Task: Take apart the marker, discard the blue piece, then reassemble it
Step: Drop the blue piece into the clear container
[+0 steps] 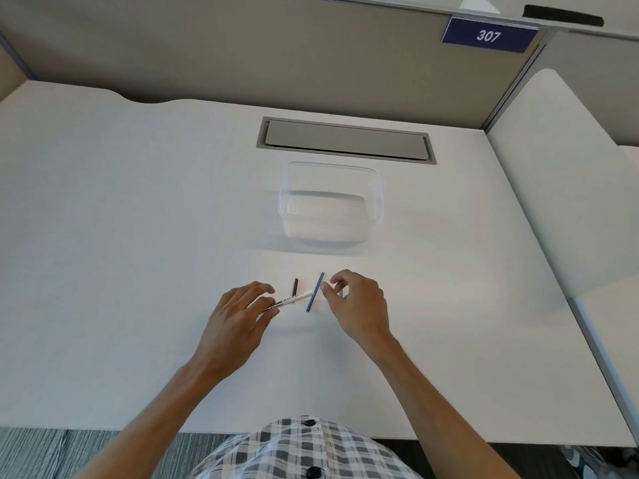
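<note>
Nearest me, I see a checked shirt (pixel 304 451) at the desk edge (pixel 103 375), both forearms reaching forward over the white top. My left hand (pixel 238 319) has its fingers curled round the white marker barrel (pixel 288 300), gripping it near its printed end, so the open end points right. My right hand (pixel 356 302) pinches the blue piece (pixel 315 292) between thumb and fingertips; the other fingers are loosely bent, and I cannot tell whether they hold anything more (a thin grey sliver shows behind them, too small to name). The blue piece stands crosswise to the barrel, touching or just at its tip. A short black part (pixel 295 286) lies on the desk just beyond the barrel, apart from both hands.

I judge the blue piece to be light, thin and fairly stiff, probably smooth enough to slip, so a pinch near its middle suits it. The barrel looks rigid and light; holding it mid-length should steady it.

Farther off sits a clear plastic tub (pixel 378 202), the likely place for discarding. Beyond it I see a grey cable hatch (pixel 345 140) and the partition bearing a sign reading 307 (pixel 488 36).
</note>
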The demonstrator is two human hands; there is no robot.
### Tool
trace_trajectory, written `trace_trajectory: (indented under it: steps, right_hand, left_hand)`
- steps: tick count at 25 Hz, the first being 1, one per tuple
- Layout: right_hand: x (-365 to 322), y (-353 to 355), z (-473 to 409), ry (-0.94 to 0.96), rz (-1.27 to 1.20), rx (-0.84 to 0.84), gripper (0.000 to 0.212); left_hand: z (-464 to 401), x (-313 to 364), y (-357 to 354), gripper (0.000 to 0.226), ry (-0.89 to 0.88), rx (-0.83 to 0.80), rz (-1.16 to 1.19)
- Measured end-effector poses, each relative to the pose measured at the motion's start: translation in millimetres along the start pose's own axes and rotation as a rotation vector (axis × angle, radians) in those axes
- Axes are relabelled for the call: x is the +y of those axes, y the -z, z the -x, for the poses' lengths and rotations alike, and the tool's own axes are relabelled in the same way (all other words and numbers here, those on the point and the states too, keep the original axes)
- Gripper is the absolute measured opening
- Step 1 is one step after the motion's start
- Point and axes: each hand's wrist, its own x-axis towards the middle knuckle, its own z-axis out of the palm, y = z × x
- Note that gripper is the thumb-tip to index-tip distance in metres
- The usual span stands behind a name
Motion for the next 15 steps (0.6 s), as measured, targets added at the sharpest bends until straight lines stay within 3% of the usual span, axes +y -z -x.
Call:
trace_trajectory:
  steps: [9, 15]
  right_hand:
    - [-6, -33, -19, -0.016, 0.236, -0.079, 0.025]
    - [-3, -40, -22, -0.075, 0.150, -0.047, 0.018]
  left_hand:
    - [18, -7, 1, 0.035, 0.087, -0.003, -0.020]
    - [18, -8, 0, 0.035, 0.104, 0.002, -0.010]
